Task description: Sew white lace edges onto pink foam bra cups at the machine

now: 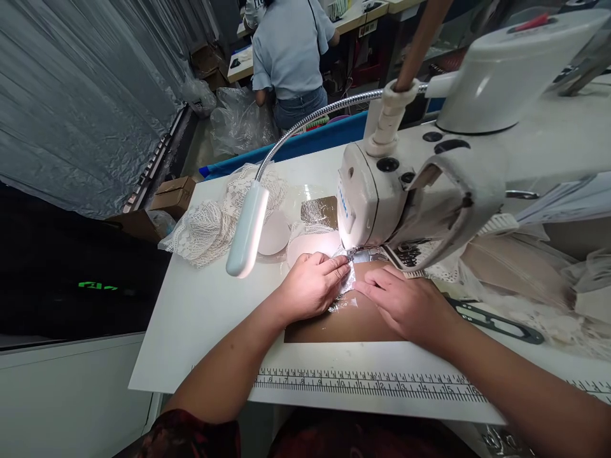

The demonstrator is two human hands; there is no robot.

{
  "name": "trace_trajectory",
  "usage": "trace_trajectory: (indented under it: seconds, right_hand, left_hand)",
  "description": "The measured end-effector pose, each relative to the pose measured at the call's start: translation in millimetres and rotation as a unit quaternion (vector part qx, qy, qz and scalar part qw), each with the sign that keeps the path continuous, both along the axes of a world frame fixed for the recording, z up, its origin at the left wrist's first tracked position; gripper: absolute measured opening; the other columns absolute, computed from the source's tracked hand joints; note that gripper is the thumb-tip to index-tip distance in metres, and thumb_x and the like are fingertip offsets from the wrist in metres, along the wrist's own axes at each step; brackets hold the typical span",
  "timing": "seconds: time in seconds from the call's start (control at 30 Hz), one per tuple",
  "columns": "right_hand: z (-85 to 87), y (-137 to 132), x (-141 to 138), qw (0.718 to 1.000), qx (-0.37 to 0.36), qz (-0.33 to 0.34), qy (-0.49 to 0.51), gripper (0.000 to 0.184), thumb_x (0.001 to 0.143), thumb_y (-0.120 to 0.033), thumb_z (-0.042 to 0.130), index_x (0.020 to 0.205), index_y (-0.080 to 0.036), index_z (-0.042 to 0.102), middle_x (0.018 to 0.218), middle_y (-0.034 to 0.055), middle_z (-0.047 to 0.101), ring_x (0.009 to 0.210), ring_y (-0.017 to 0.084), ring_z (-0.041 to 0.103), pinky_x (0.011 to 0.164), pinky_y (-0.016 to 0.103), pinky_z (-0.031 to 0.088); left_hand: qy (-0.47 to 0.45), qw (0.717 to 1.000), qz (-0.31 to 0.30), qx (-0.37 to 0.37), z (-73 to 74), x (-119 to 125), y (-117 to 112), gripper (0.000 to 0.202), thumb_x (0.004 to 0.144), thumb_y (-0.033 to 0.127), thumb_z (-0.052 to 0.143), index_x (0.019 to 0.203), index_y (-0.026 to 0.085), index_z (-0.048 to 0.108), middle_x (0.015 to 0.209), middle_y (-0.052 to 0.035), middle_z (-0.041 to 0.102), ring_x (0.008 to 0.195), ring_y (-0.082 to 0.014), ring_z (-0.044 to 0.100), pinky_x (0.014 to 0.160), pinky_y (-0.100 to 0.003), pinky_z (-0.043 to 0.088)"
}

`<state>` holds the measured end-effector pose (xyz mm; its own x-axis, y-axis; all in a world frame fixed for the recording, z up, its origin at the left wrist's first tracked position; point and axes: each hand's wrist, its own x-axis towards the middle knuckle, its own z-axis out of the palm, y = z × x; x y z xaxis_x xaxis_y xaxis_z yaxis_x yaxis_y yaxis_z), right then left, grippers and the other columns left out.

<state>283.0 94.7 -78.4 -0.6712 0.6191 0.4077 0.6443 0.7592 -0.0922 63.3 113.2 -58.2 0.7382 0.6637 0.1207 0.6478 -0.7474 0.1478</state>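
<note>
the left hand (317,283) rests unclenched on the white lace (350,280), just near the sewing machine (365,197). the right hand (410,302) bends its fingers by the lace's right edge; i can't tell if it pinches. a lace pile (205,232) sits far left.

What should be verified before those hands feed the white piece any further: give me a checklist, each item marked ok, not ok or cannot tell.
1. Left hand steadying the white piece: ok, its fingers lie on it.
2. Right hand touching that piece: cannot tell; a fingertip is at its right edge, contact unclear.
3. Safe gap between left fingers and needle area: not ok, the fingertips look very close under the sewing machine head.
4. Needle height: cannot tell, too small to make out.
5. Light: ok, the lamp is lit.
6. Lace pile away from the hands: ok, it lies apart, beyond the lamp.
</note>
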Motion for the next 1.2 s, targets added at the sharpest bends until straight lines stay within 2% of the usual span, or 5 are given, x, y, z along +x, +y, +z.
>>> trace_trajectory:
  seconds: [0.4, 0.57, 0.77, 1.03, 1.2]
  right_hand:
    - [5.6, 2.3, -7.0, 0.99, -0.026, -0.13, -0.055, 0.045, 0.077, -0.006, 0.048, 0.113, -0.025, 0.067, 0.085, 0.0042, 0.065, 0.062, 0.015, 0.044, 0.057, 0.03, 0.029]
    - [0.6, 5.3, -5.7, 0.989, -0.023, -0.134, -0.056, 0.044, 0.079, -0.007, 0.047, 0.113, -0.025, 0.067, 0.085, 0.0055, 0.064, 0.068, 0.017, 0.048, 0.058, 0.03, 0.029]
    - [2.9, 4.5, -5.1, 0.99, -0.032, -0.128, -0.045, 0.048, 0.079, -0.005, 0.044, 0.115, -0.026, 0.067, 0.08, 0.0043, 0.061, 0.062, 0.015, 0.044, 0.057, 0.029, 0.029]
    - [5.1, 2.7, -3.1, 0.991, -0.042, -0.125, -0.032, 0.046, 0.081, -0.008, 0.043, 0.117, -0.025, 0.065, 0.084, 0.0045, 0.066, 0.061, 0.015, 0.047, 0.055, 0.029, 0.03]
    - [4.8, 2.3, 1.8, 0.993, -0.044, -0.113, -0.009, 0.044, 0.082, -0.01, 0.043, 0.118, -0.024, 0.065, 0.089, 0.004, 0.07, 0.064, 0.016, 0.053, 0.056, 0.028, 0.034]
  left_hand:
    - [-0.012, 1.0, -0.006, -0.003, 1.1, -3.6, 6.5, 0.037, 0.095, 0.024, 0.037, 0.126, 0.019, 0.057, 0.135, -0.0082, 0.055, 0.105, -0.0231, 0.05, 0.087, -0.04, 0.04]
    - [-0.017, 1.0, 0.018, 0.001, -2.8, -3.5, 10.3, 0.036, 0.094, 0.023, 0.041, 0.126, 0.02, 0.056, 0.134, -0.009, 0.055, 0.105, -0.0226, 0.051, 0.087, -0.04, 0.039]
    - [-0.022, 0.999, 0.039, 0.012, -4.0, -3.8, 10.6, 0.037, 0.093, 0.025, 0.04, 0.127, 0.019, 0.055, 0.134, -0.0082, 0.055, 0.103, -0.0231, 0.05, 0.086, -0.04, 0.038]
    - [0.004, 0.998, 0.054, 0.041, -0.3, -1.9, 9.5, 0.04, 0.095, 0.038, 0.038, 0.126, 0.019, 0.054, 0.13, -0.0115, 0.056, 0.121, -0.0306, 0.043, 0.09, -0.044, 0.036]
    - [0.038, 0.994, 0.107, -0.002, 20.7, -3.4, -3.5, 0.06, 0.088, 0.061, 0.043, 0.126, 0.015, 0.053, 0.131, -0.0131, 0.055, 0.115, -0.0315, 0.049, 0.084, -0.043, 0.046]
